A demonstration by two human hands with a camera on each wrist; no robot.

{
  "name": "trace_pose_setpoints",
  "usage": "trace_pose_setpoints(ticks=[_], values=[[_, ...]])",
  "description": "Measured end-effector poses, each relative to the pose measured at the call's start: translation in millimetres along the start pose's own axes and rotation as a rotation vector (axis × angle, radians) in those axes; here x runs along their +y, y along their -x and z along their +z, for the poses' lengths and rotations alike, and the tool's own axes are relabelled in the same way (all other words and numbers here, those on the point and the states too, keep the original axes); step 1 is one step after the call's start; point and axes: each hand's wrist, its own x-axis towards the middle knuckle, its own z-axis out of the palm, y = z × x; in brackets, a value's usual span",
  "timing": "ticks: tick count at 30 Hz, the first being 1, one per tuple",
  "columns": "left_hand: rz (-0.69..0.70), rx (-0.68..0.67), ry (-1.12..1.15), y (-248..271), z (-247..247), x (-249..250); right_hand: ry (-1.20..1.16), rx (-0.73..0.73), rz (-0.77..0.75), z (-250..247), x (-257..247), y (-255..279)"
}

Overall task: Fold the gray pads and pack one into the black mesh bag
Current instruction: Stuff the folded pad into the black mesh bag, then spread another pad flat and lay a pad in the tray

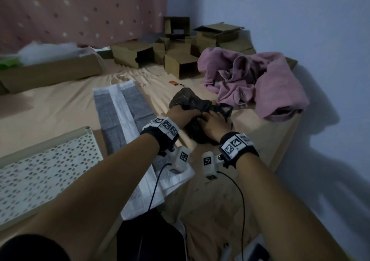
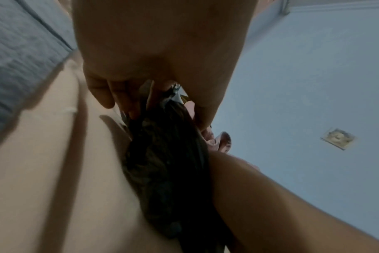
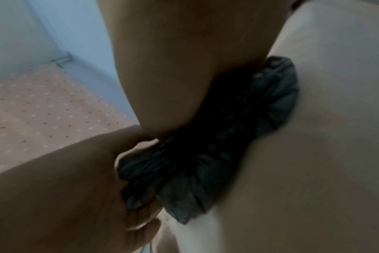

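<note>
Both hands are on the black mesh bag, which lies bunched on the bed just in front of a crumpled pink garment. The left hand has its fingers curled round the gathered mesh, gripping it; the left wrist view shows fingers and thumb closing on the dark fabric. The right hand lies on the near part of the bag with fingers bent into the folds, apparently clutching it; in the right wrist view the mesh bunches against the palm, though the grip itself is partly hidden.

Left of the bag, touching nothing but the bed, two gray pads lie flat and unfolded side by side on white backing, running toward the person. Farther left of the bag a perforated cream panel lies at the bed's near edge. Right of the bag the bed's edge runs close beside a pale blue wall, leaving a narrow strip of open bed. Beyond the bag, cardboard boxes crowd the far end beneath a pink dotted curtain. A long box with white stuffing sits far left.
</note>
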Motion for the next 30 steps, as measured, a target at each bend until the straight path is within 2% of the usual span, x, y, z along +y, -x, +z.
trace_pose_setpoints(ticks=[3, 6, 11, 16, 21, 24, 26, 28, 30], values=[[0.075, 0.106, -0.043, 6.5, -17.4, -3.2, 0.016, 0.042, -0.03, -14.7, -10.2, 5.1], [0.079, 0.226, -0.036, 20.9, -35.1, -0.3, 0.009, 0.088, -0.037, -26.2, -27.2, 14.1], [0.095, 0.235, 0.023, 51.7, -63.2, -5.6, -0.025, 0.094, -0.083, -40.5, -67.7, 42.5], [0.174, 0.268, -0.072, 92.4, -89.9, -21.9, -0.099, 0.031, -0.134, -42.6, -99.2, 74.1], [0.164, 0.209, -0.117, 128.7, -104.7, -54.5, -0.119, -0.051, -0.164, -40.7, -117.6, 106.0], [0.189, 0.148, -0.217, 155.7, -106.4, -65.1, -0.103, -0.096, -0.16, -38.5, -119.0, 125.1], [0.185, 0.026, -0.362, 171.7, -104.5, -71.7, -0.03, -0.132, -0.186, -35.1, -118.8, 138.5], [0.177, -0.163, -0.58, 185.7, -100.3, -82.8, 0.037, -0.185, -0.227, -29.5, -119.5, 151.9], [0.174, -0.269, -0.816, 196.2, -95.4, -98.3, 0.085, -0.31, -0.269, -21.0, -119.5, 163.2]])
